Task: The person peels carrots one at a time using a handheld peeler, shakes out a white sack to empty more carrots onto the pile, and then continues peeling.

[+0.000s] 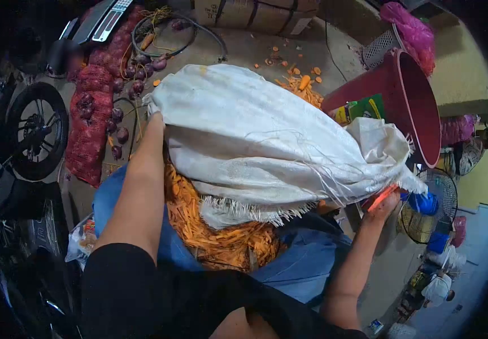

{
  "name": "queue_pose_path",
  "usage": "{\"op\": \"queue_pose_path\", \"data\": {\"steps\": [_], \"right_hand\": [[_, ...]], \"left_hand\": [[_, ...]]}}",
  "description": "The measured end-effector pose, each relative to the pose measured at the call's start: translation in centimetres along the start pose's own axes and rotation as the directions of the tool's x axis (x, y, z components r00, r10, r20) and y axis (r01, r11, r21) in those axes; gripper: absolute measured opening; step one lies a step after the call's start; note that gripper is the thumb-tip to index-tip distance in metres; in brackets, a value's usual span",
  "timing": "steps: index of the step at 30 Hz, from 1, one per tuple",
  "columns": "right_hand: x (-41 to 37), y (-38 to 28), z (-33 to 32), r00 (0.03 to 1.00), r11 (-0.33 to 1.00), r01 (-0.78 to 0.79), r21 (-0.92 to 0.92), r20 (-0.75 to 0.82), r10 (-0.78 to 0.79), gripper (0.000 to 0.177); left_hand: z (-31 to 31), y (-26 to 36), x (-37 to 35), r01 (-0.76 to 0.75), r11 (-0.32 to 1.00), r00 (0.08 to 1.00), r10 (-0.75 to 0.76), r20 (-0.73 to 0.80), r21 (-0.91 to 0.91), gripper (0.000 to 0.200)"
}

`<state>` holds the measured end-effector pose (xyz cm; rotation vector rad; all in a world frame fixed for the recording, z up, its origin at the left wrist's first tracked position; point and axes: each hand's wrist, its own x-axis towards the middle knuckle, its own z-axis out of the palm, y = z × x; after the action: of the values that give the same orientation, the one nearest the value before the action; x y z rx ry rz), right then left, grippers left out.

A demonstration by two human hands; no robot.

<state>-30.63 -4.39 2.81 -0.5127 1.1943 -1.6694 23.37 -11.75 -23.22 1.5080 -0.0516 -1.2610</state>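
Note:
A large white woven sack (255, 127) with frayed edges is stretched across the space in front of me. My left hand (156, 116) grips its far-left corner, the fingers mostly hidden by the fabric. At the sack's right end, my right hand (384, 207) is closed by the frayed edge, with a bright orange-red object (380, 196) in it whose kind I cannot make out. Under the sack, a heap of orange carrot peelings (221, 248) lies between my legs in blue trousers (300, 263).
Red net bags of onions (90, 152) and loose onions (122, 134) lie at left, beside a black wheel (32, 130). A maroon tub (362, 85) stands at right, near a wire basket (444, 198). Carrot pieces (304, 82) are scattered on the floor. A cardboard box (244, 12) is behind.

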Motion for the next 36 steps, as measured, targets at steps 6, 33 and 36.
{"op": "queue_pose_path", "data": {"steps": [6, 33, 36], "right_hand": [[0.8, 1.7, 2.6, 0.968, 0.993, -0.066, -0.101, 0.234, 0.088, 0.042], [6.0, -2.2, -6.3, 0.986, -0.493, 0.003, -0.87, 0.085, -0.143, 0.026], [-1.0, -5.6, 1.6, 0.856, -0.308, -0.025, -0.951, 0.139, -0.498, 0.019]], "left_hand": [[5.4, 6.4, -7.7, -0.307, 0.949, 0.918, 0.314, 0.243, -0.065, 0.032], [7.8, 0.6, -37.6, -0.864, 0.439, 0.191, -0.17, 0.967, 0.248, 0.032], [7.7, 0.9, -37.2, -0.845, 0.49, 0.154, -0.165, 0.974, 0.216, 0.032]]}}
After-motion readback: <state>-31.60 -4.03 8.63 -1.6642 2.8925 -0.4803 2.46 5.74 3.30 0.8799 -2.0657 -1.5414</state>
